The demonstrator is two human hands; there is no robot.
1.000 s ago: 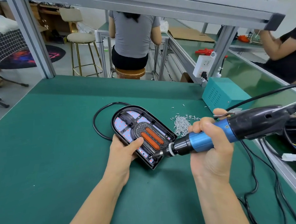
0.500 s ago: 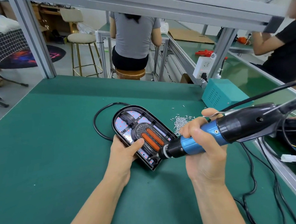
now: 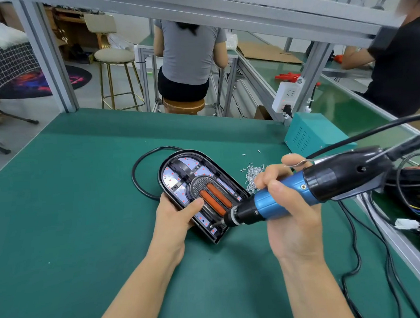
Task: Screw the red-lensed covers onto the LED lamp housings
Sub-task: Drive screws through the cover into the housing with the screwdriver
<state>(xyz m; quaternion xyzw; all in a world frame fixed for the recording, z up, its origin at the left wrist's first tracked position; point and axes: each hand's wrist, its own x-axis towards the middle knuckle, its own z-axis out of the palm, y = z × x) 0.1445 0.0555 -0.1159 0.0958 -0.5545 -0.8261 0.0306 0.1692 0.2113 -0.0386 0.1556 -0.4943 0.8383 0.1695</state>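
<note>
Two bare forearms reach in over the green bench mat (image 3: 60,217); the right hand (image 3: 291,217) has its fingers curled tight round the blue barrel of one electric screwdriver (image 3: 304,192), whose bit meets the near right corner of the lamp; the left hand (image 3: 175,217) grips the near left edge of the one LED lamp housing (image 3: 196,191), thumb pressed flat on top, the other fingers hidden beneath; the housing lies flat on the mat, rounded end pointing away, with two red lens strips (image 3: 215,199) side by side at its middle; one black cable (image 3: 141,185) loops from its far left side; just right of it lies one heap of small silver screws (image 3: 250,174); beyond stands one teal box (image 3: 310,133); farther off, two people sit at other benches, beside one empty stool (image 3: 114,56)
</note>
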